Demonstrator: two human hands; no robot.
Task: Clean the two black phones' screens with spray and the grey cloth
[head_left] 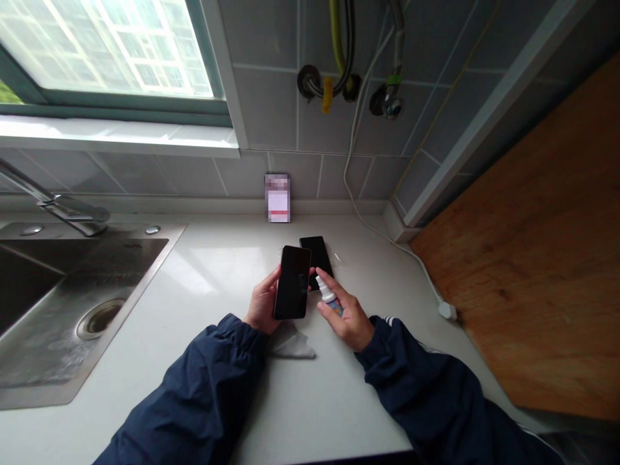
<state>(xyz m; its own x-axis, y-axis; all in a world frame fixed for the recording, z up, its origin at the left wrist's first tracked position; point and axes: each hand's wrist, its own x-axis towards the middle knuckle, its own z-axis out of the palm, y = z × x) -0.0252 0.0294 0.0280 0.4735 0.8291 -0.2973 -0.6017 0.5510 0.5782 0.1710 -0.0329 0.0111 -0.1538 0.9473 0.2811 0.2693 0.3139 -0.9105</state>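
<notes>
My left hand (pixel 263 301) grips a black smartphone (pixel 292 284) by its sides, its dark screen facing me. Just right of it, my right hand (pixel 349 316) is closed around a small spray bottle (pixel 329 296) with a white top and a coloured label. The bottle's nozzle tilts up and left, close to the phone's right edge but apart from it. Behind the held phone, a second black phone (pixel 316 249) lies flat on the counter, partly covered. A grey cloth (pixel 293 343) rests on the counter below my left hand.
A third phone (pixel 278 198) with a lit, blurred screen leans upright against the tiled wall. To the left are a steel sink (pixel 154 271) and faucet (pixel 72 216). A white cable with a plug (pixel 447 310) runs down the right, near a wooden panel (pixel 542 258).
</notes>
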